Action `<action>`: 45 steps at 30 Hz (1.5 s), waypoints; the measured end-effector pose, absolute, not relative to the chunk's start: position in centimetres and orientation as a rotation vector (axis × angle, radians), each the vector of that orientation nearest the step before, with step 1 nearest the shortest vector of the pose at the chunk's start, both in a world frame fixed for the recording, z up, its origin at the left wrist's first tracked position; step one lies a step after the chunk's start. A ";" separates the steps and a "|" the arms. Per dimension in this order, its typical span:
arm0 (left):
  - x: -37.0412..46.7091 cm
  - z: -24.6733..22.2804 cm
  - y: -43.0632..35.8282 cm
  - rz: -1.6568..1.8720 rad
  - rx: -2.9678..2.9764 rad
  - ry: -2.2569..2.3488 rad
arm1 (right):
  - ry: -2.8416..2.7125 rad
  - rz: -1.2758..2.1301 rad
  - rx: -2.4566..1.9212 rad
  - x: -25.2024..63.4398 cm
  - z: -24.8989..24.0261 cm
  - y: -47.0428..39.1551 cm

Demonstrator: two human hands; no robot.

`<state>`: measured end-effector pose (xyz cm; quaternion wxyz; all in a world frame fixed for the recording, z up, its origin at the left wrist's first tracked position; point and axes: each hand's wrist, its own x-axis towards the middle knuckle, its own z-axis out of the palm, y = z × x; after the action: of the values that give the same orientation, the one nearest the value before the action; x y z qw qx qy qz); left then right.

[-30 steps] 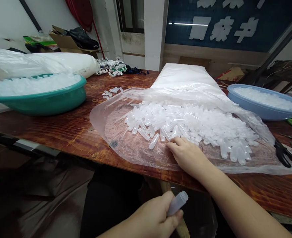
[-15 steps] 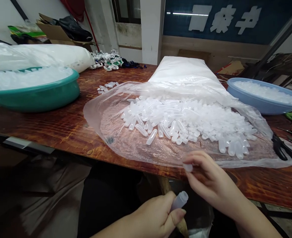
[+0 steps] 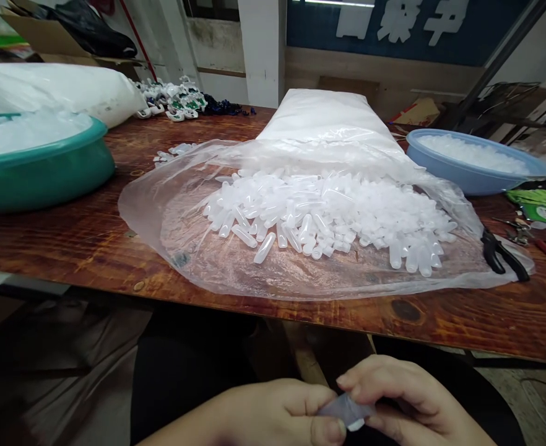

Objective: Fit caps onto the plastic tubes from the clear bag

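My left hand (image 3: 286,412) is closed around a small translucent plastic bottle (image 3: 335,409) low in the view, above my lap. Against the bottle's end, the fingers of my right hand (image 3: 407,396) are pinched together. They are around a small white cap (image 3: 356,425), mostly hidden by the fingers; how far it sits on the neck I cannot tell. Beyond my hands, a heap of similar translucent bottles (image 3: 291,210) lies on the spread mouth of a clear plastic bag (image 3: 161,217) on the wooden table.
A green basin (image 3: 45,176) of translucent pieces stands at left, and a blue basin (image 3: 459,167) of small white pieces at right. Black-handled pliers (image 3: 502,257) lie on the bag's right edge. The table's front edge (image 3: 254,310) runs between my hands and the heap.
My right hand has come down from near the table edge with the cap to the bottle's end. My left hand has tilted the bottle over and sits slightly lower. The view has shifted.
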<state>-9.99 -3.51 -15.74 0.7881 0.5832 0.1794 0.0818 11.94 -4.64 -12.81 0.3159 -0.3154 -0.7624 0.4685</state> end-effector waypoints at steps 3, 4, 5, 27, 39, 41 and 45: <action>-10.1 -16.2 -2.8 0.043 1.110 0.330 | -2.095 1.185 -0.872 12.0 -12.4 -4.8; -10.2 -16.3 -2.6 0.006 1.087 0.327 | -2.132 1.175 -0.876 12.0 -12.2 -4.9; -10.2 -16.3 -2.4 -0.019 1.080 0.331 | -2.167 1.168 -0.891 12.0 -12.1 -4.9; -9.3 -15.0 -3.2 -0.069 2.104 0.967 | -1.967 1.315 -1.419 10.8 -16.4 -6.7; -8.6 -15.1 -3.6 -0.159 2.343 0.924 | -1.877 1.357 -1.367 10.5 -17.7 -7.2; -8.4 -15.5 -3.9 -0.166 2.376 0.908 | -1.736 1.444 -1.375 10.0 -18.1 -7.3; -7.8 -16.3 -4.3 0.017 2.010 0.941 | -1.748 1.151 -1.484 9.4 -18.4 -7.2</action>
<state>-7.83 -4.34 -16.29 0.4450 0.8109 0.3798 0.0068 9.41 -7.23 -18.43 0.2840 -0.5546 -0.6532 0.4301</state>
